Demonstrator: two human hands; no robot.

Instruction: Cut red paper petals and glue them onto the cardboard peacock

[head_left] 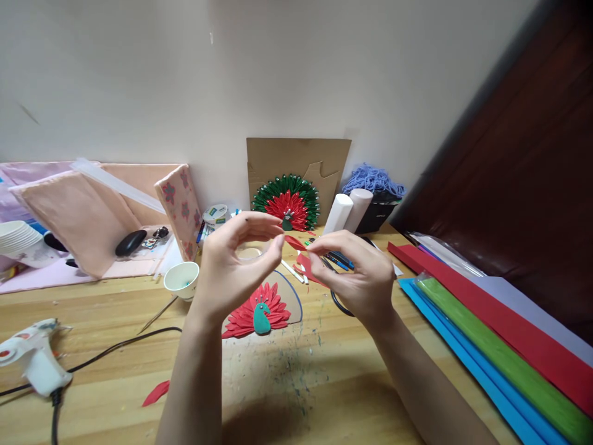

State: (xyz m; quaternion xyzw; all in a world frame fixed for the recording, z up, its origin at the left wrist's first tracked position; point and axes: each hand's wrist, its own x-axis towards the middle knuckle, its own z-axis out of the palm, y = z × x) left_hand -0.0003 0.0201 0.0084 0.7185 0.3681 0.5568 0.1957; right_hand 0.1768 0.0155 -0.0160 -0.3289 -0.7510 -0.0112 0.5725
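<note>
Over the middle of the table, my right hand (354, 269) pinches one end of a red paper petal (295, 243) between thumb and fingertips. My left hand (236, 259) is curved in a C shape, thumb and fingers apart, close to the petal's other end. Below and behind my hands lies a cardboard semicircle (294, 303) edged in blue. On it are layered red petals (280, 304) and a teal peacock body (262, 318) with small pins on its head. A loose red petal (156, 393) rests left of my left forearm.
A white glue gun (39, 358) with a black cord lies at left, near a paper cup (181, 279). A finished green-and-red peacock (287, 203) leans on cardboard at the wall. White rolls (338, 213) and coloured paper (491, 346) are at right.
</note>
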